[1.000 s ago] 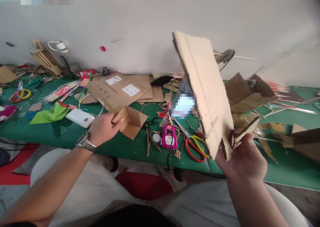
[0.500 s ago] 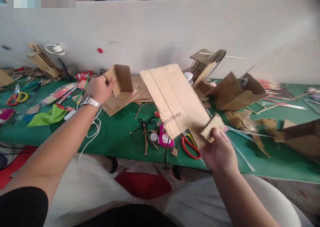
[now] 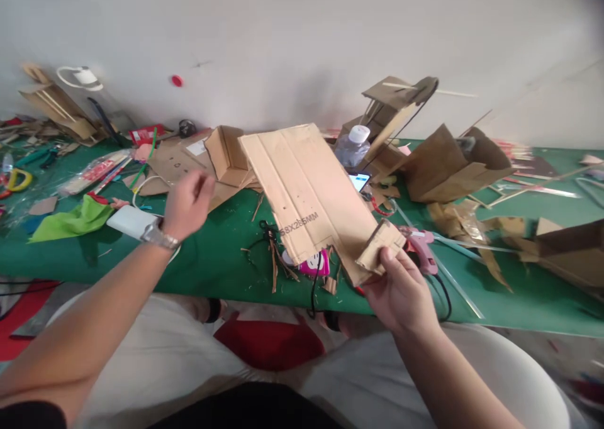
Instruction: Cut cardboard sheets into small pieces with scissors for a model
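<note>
My right hand (image 3: 401,294) grips the near corner of a large flat cardboard sheet (image 3: 306,193), together with a small cardboard scrap (image 3: 380,246) pressed against it. The sheet tilts away over the green table (image 3: 217,259). My left hand (image 3: 186,202), with a metal watch on the wrist, hovers over the table holding nothing, its fingers loosely curled. A small folded cardboard box piece (image 3: 226,155) rests beyond it on flattened cardboard (image 3: 182,161).
A white power bank (image 3: 127,220), green cloth (image 3: 70,218), pink socket (image 3: 315,264), pink glue gun (image 3: 422,246), water bottle (image 3: 352,147), phone (image 3: 359,180) and cardboard models (image 3: 448,165) crowd the table. A white partition wall (image 3: 283,45) stands behind.
My left hand set the small folded box on the cardboard pile, let go and drew back. My right hand lowered the large sheet from upright to a tilt over the table.
</note>
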Available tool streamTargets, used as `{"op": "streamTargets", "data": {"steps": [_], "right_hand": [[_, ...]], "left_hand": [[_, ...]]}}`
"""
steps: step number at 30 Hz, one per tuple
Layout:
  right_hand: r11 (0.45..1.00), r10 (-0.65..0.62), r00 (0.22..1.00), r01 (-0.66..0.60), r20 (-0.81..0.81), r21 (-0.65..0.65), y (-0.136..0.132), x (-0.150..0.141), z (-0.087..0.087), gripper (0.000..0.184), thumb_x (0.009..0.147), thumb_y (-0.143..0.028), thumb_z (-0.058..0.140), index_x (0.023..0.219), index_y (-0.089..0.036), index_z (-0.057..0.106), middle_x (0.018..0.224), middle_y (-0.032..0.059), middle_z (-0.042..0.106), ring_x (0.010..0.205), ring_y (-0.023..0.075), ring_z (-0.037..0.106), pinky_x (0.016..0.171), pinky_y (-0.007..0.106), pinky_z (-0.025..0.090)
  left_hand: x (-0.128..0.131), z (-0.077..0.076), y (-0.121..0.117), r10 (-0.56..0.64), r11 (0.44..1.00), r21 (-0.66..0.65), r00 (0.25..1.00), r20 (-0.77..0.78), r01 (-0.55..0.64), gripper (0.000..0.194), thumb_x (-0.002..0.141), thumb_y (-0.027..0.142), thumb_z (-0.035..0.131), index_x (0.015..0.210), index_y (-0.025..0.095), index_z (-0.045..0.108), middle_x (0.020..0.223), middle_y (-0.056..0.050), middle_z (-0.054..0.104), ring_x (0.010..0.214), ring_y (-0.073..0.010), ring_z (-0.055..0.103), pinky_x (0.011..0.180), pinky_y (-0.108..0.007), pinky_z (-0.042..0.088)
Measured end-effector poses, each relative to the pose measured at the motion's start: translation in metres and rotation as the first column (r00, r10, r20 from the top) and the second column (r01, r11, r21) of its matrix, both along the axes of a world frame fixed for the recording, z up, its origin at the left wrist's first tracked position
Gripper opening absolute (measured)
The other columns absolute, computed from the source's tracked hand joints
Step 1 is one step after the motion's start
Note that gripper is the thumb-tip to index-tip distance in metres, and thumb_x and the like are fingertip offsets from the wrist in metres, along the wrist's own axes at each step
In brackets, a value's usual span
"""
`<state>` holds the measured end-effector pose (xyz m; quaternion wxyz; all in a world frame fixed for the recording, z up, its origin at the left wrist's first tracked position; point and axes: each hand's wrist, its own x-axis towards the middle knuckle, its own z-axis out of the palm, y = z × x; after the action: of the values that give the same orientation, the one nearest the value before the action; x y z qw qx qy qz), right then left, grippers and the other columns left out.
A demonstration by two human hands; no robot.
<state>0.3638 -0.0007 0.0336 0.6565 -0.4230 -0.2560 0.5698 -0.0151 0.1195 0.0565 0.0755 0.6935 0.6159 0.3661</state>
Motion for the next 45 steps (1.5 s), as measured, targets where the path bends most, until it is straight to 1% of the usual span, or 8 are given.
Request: {"op": "streamTargets", "data": {"steps": [3,7,15,22,28,33,40,45], "right_hand": [[0.995,0.090,0.996,-0.089,0.013,-0.037,-0.005,-0.017,-0.004,0.037,0.072,-0.045,0.104,0.097,-0.027,0.084,0.091,0.0011,0.086,0.074,0.0193,0.079,0.072,0.031,0.068],[0.975,0.208,0.976,-0.202,0.069,-0.087,-0.015,-0.041,-0.021,0.043,0.075,-0.054,0.100,0.103,-0.026,0.083,0.099,0.0046,0.087,0.085,0.0252,0.081,0.083,0.039,0.069],[0.877,0.480,0.850,-0.466,0.217,-0.112,-0.033,-0.051,-0.027,0.037,0.087,-0.055,0.091,0.101,-0.023,0.082,0.089,0.0051,0.081,0.079,0.0239,0.076,0.076,0.038,0.067],[0.923,0.350,0.794,-0.381,0.498,-0.041,-0.033,-0.041,-0.015,0.039,0.090,-0.057,0.087,0.116,-0.028,0.082,0.102,0.0090,0.078,0.121,0.0345,0.073,0.110,0.049,0.061],[0.870,0.330,0.610,-0.492,0.720,0.018,-0.041,-0.050,-0.019,0.032,0.109,-0.052,0.061,0.121,-0.025,0.074,0.125,0.0124,0.071,0.127,0.0328,0.065,0.122,0.050,0.048],[0.928,0.220,0.719,-0.363,0.659,0.086,-0.051,-0.060,-0.028,0.030,0.109,-0.038,0.064,0.135,-0.030,0.051,0.119,0.0076,0.067,0.102,0.0247,0.068,0.090,0.038,0.060],[0.899,0.159,0.544,-0.425,0.824,0.107,-0.055,-0.061,-0.033,0.046,0.104,-0.027,0.069,0.147,-0.031,0.055,0.141,0.0115,0.064,0.132,0.0335,0.061,0.119,0.055,0.048],[0.931,0.216,0.609,-0.364,0.763,0.027,-0.055,-0.058,-0.041,0.056,0.097,-0.034,0.080,0.148,-0.029,0.055,0.145,0.0144,0.061,0.124,0.0342,0.067,0.104,0.052,0.060]], "left_hand": [[0.031,-0.026,-0.064,-0.422,0.820,-0.144,0.755,0.502,0.554,0.062,0.107,0.076,0.045,0.098,0.019,0.069,0.069,-0.003,0.064,0.057,-0.0184,0.060,0.058,-0.033,0.048],[0.073,-0.053,-0.129,-0.419,0.703,-0.065,0.487,0.766,0.708,0.077,0.099,0.088,0.043,0.105,0.018,0.074,0.097,-0.015,0.077,0.071,-0.0240,0.071,0.067,-0.040,0.058],[0.085,-0.064,-0.157,-0.109,0.835,-0.251,0.594,0.797,0.490,0.044,0.108,0.054,0.062,0.082,0.023,0.080,0.084,-0.008,0.085,0.082,-0.0278,0.081,0.087,-0.046,0.069],[0.076,-0.079,-0.155,-0.168,0.880,-0.214,0.700,0.694,0.423,0.047,0.104,0.059,0.065,0.133,0.025,0.081,0.111,-0.011,0.087,0.118,-0.0337,0.080,0.111,-0.053,0.064],[0.080,-0.060,-0.152,-0.237,0.852,-0.228,0.735,0.636,0.472,0.047,0.111,0.056,0.054,0.133,0.024,0.081,0.120,-0.010,0.086,0.139,-0.0325,0.070,0.126,-0.049,0.053],[0.086,-0.058,-0.155,-0.254,0.834,-0.229,0.719,0.647,0.501,0.049,0.113,0.055,0.050,0.129,0.023,0.083,0.115,-0.012,0.087,0.139,-0.0335,0.070,0.124,-0.052,0.054],[0.086,-0.051,-0.160,-0.237,0.684,-0.341,0.639,0.732,0.645,0.043,0.111,0.056,0.055,0.117,0.025,0.085,0.117,-0.009,0.087,0.124,-0.0343,0.078,0.115,-0.048,0.060],[0.083,-0.049,-0.160,-0.208,0.647,-0.380,0.633,0.746,0.660,0.047,0.108,0.061,0.057,0.117,0.024,0.085,0.111,-0.010,0.088,0.114,-0.0344,0.081,0.106,-0.046,0.064]]}}
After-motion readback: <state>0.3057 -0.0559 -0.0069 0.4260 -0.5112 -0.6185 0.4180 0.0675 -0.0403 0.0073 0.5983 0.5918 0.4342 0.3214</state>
